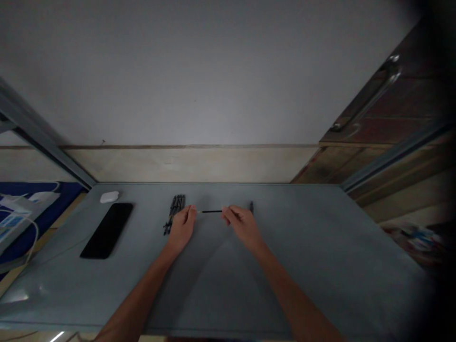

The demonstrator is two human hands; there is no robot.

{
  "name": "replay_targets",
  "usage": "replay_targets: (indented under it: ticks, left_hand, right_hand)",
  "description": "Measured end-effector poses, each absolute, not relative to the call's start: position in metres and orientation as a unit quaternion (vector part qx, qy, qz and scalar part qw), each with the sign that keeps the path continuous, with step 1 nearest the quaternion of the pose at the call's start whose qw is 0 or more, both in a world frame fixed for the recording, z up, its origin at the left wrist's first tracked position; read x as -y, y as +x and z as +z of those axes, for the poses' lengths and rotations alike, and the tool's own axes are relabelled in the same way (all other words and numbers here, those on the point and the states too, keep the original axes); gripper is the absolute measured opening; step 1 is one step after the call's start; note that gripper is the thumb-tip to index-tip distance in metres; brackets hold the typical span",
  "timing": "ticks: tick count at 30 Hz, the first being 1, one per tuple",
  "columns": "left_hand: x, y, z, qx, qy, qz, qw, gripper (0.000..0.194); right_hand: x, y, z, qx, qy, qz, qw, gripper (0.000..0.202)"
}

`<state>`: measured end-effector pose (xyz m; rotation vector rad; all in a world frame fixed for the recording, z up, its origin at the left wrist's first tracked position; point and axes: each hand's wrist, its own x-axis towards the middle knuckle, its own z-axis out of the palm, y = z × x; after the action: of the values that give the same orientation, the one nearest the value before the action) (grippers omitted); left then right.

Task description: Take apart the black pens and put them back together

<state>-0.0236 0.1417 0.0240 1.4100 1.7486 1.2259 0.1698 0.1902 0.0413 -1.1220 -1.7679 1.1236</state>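
Note:
A thin dark rod [211, 211], like a pen refill, is stretched level between my two hands above the grey table. My left hand [183, 224] pinches its lighter, narrow left end. The right end of the rod runs into the closed fingers of my right hand [242, 225]. Several black pens [177, 204] lie side by side just behind and left of my left hand, which partly covers them. Another small dark piece [251, 207] shows beyond my right hand; most of it is hidden.
On the left of the table [306, 275] lie a black phone [108, 231] and a white earbud case [109, 197]. Metal posts rise at both back corners, with a pale wall behind. Cables and a white power strip [17, 216] are beyond the left edge.

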Motion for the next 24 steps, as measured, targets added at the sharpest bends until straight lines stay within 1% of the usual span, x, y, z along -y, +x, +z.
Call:
replay_targets:
  ticks: [2, 4, 11, 14, 16, 20, 22, 24]
  left_hand:
    - [-0.1407, -0.0234, 0.0252, -0.646, 0.542, 0.453, 0.29, 0.043]
    - [-0.1401, -0.0233, 0.0255, -0.641, 0.544, 0.452, 0.298, 0.042]
    - [-0.1427, -0.0255, 0.0205, -0.639, 0.527, 0.467, 0.309, 0.043]
    - [-0.1426, -0.0255, 0.0219, -0.639, 0.524, 0.471, 0.311, 0.043]
    - [-0.1417, -0.0247, 0.0243, -0.639, 0.532, 0.463, 0.307, 0.043]
    - [-0.1398, -0.023, 0.0276, -0.642, 0.556, 0.445, 0.286, 0.043]
    - [-0.1396, -0.0227, 0.0273, -0.642, 0.555, 0.443, 0.289, 0.042]
    - [-0.1398, -0.0227, 0.0262, -0.644, 0.544, 0.448, 0.298, 0.042]
  right_hand:
    - [-0.1888, 0.1698, 0.0418, 0.68, -0.452, 0.445, 0.367, 0.053]
    - [-0.1889, 0.1699, 0.041, 0.678, -0.461, 0.442, 0.365, 0.054]
    - [-0.1951, 0.17, 0.035, 0.711, -0.418, 0.418, 0.381, 0.031]
    - [-0.1945, 0.1698, 0.0349, 0.705, -0.412, 0.427, 0.388, 0.028]
    - [-0.1929, 0.1696, 0.0359, 0.702, -0.419, 0.432, 0.381, 0.032]
    - [-0.1899, 0.1691, 0.0376, 0.689, -0.456, 0.436, 0.357, 0.054]
    - [-0.1897, 0.1687, 0.0376, 0.691, -0.463, 0.424, 0.358, 0.055]
    - [-0.1904, 0.1684, 0.0374, 0.702, -0.453, 0.413, 0.362, 0.05]
